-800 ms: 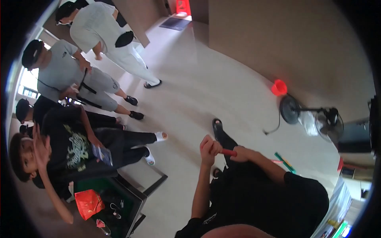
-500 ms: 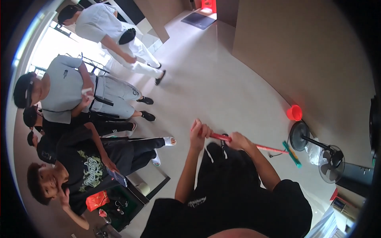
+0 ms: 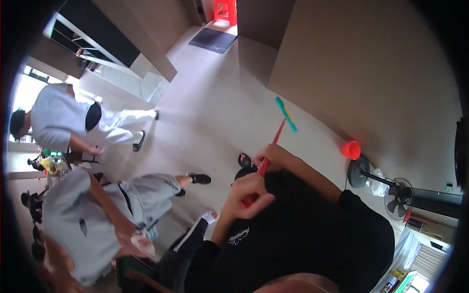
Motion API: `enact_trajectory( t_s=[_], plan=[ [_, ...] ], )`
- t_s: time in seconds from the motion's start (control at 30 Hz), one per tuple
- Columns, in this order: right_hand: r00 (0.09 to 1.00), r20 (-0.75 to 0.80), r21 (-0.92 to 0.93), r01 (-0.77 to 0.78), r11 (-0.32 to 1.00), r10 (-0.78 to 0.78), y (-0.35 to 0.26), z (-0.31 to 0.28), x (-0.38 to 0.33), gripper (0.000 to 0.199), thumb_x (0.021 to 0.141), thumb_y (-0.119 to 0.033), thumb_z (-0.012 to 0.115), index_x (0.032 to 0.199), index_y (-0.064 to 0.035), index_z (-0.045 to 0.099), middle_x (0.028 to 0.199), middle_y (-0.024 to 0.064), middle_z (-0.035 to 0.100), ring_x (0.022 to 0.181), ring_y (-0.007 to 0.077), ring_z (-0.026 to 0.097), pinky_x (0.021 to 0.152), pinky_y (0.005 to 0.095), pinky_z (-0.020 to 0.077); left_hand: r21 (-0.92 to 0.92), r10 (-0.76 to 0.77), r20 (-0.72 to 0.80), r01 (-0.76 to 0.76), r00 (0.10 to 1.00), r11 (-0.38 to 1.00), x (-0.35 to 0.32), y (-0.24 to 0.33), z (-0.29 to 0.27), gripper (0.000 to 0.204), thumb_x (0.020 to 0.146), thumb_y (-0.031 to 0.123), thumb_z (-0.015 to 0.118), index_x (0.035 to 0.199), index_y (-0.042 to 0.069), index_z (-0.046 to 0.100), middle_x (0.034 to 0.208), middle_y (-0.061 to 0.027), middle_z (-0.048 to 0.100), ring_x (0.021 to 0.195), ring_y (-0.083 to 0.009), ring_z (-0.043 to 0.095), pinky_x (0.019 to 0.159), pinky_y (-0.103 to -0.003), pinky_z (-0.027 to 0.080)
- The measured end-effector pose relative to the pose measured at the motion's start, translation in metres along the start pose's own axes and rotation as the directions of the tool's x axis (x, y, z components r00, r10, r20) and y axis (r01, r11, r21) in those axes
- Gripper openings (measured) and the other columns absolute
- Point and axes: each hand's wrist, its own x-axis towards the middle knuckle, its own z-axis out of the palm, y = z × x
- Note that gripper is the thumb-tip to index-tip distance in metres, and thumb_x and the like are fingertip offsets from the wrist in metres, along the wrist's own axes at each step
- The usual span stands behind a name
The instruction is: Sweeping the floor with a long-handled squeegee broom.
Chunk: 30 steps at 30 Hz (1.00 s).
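My left hand (image 3: 246,194) is closed round the near end of a broom's red handle, close to my black shirt. Farther along the same handle, my right hand (image 3: 273,155) also grips it. Beyond my hands the handle runs up to the broom (image 3: 287,115), whose narrow green head with a yellowish strip is a little blurred. The head is over the pale floor (image 3: 220,97), near the brown wall; I cannot tell whether it touches the floor. One of my feet in a dark sandal (image 3: 244,160) shows beside my right hand.
On the right, a red bucket (image 3: 351,150) stands by the wall, next to a black standing fan (image 3: 359,172) and a clear plastic bag (image 3: 376,184). A dark mat (image 3: 213,40) and red stool (image 3: 225,11) are at the far doorway. Several people, one in grey (image 3: 88,224), stand left.
The broom's head has swung from the right, near the fan, to far ahead. My left hand has come nearer my body, my right hand farther out. The view has turned; people appear farther left and lower.
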Motion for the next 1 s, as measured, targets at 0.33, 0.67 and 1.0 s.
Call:
enact_trajectory(
  t_s=[0.33, 0.67, 1.0],
  plan=[
    [0.953, -0.192, -0.04, 0.232, 0.972, -0.235, 0.018, -0.056, 0.276, 0.021, 0.074, -0.017, 0.061, 0.06, -0.0035, 0.054, 0.059, 0.0129, 0.053, 0.055, 0.0335, 0.053, 0.055, 0.0412, 0.0458, 0.12, 0.303, -0.224, -0.283, 0.926, 0.952, 0.14, -0.053, -0.194, 0.025, 0.068, 0.003, 0.068, 0.057, 0.007, 0.046, 0.049, -0.0031, 0.042, 0.043, -0.0184, 0.042, 0.047, -0.03, 0.036],
    [0.411, 0.482, 0.875, -0.275, -0.399, 0.774, 0.174, 0.052, 0.522, 0.025, 0.086, -0.028, 0.054, 0.093, -0.0042, 0.051, 0.093, 0.0196, 0.06, 0.085, 0.033, 0.062, 0.071, 0.0486, 0.0526, -0.194, -0.134, -0.752, -0.022, 0.645, 0.981, 0.252, -0.15, -0.378, 0.033, 0.071, -0.006, 0.056, 0.054, 0.008, 0.031, 0.054, -0.0026, 0.039, 0.058, -0.0149, 0.038, 0.062, -0.031, 0.033],
    [0.326, 0.56, 0.806, 0.001, -0.592, 0.762, 0.236, 0.01, 0.681, 0.022, 0.081, -0.016, 0.054, 0.067, -0.0131, 0.038, 0.05, -0.0005, 0.037, 0.038, 0.0146, 0.035, 0.036, 0.0276, 0.0302, -0.177, -0.156, 0.055, 0.163, 0.986, 0.971, 0.358, -0.169, -0.562, 0.035, 0.065, 0.006, 0.072, 0.053, 0.008, 0.039, 0.053, -0.0036, 0.042, 0.06, -0.0209, 0.044, 0.061, -0.031, 0.037]
  ],
)
